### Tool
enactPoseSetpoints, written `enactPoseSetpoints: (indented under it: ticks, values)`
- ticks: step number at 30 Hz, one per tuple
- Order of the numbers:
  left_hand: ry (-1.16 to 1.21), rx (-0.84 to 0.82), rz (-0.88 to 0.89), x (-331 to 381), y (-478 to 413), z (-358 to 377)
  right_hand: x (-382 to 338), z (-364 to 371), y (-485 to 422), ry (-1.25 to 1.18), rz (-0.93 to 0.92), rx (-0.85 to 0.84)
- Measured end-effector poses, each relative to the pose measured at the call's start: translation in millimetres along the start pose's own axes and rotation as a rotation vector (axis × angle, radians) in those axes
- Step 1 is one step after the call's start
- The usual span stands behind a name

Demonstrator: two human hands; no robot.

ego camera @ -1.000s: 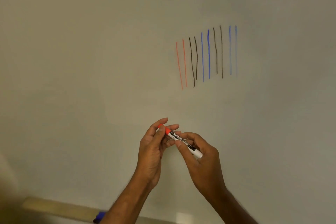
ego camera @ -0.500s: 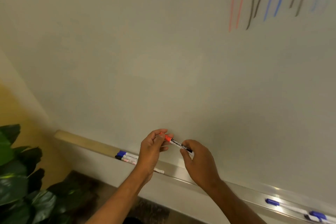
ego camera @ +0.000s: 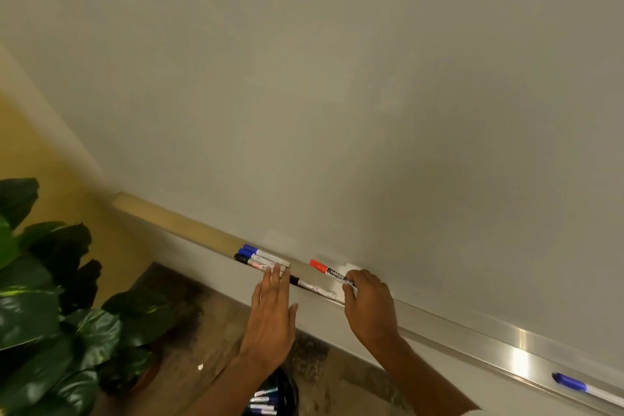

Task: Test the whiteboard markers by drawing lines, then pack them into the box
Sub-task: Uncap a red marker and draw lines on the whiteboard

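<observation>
Nearest, bottom centre: dark container low by the floor, holding several blue-capped markers; its shape is unclear. Green plant at left.

Left hand is flat, with straight fingers spread a little. Its fingertips reach the rear ends of a cluster of three markers lying side by side on the tray: two blue caps, one black cap.

Right hand has its fingers curled and pinches the rear end of the red-capped marker. The red cap points up-left, and the marker sits low over the tray, close to the board edge.

A black-capped marker lies on the tray between the two hands, just below the red one. A lone blue-capped marker lies on the tray far right, well apart.

Behind is the whiteboard, with a yellow wall to the left.
</observation>
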State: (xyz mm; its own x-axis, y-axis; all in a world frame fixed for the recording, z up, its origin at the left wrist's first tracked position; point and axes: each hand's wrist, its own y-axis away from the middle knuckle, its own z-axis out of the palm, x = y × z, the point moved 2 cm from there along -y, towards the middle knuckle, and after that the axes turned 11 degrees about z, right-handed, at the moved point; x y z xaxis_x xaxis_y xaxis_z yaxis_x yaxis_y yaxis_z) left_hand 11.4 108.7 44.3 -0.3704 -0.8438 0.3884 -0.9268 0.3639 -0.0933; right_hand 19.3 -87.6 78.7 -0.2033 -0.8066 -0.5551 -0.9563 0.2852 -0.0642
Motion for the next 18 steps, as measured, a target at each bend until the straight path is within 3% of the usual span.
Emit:
enactPoseSetpoints:
  ticks: [3, 18]
  values:
    - [-0.073, -0.078, -0.007, -18, -9, 14, 1, 27, -12, 0.033, 0.010, -0.047]
    - [-0.137, -0.050, -0.033, -77, -13, 64, 7, 118, -35, 0.150, 0.029, -0.185]
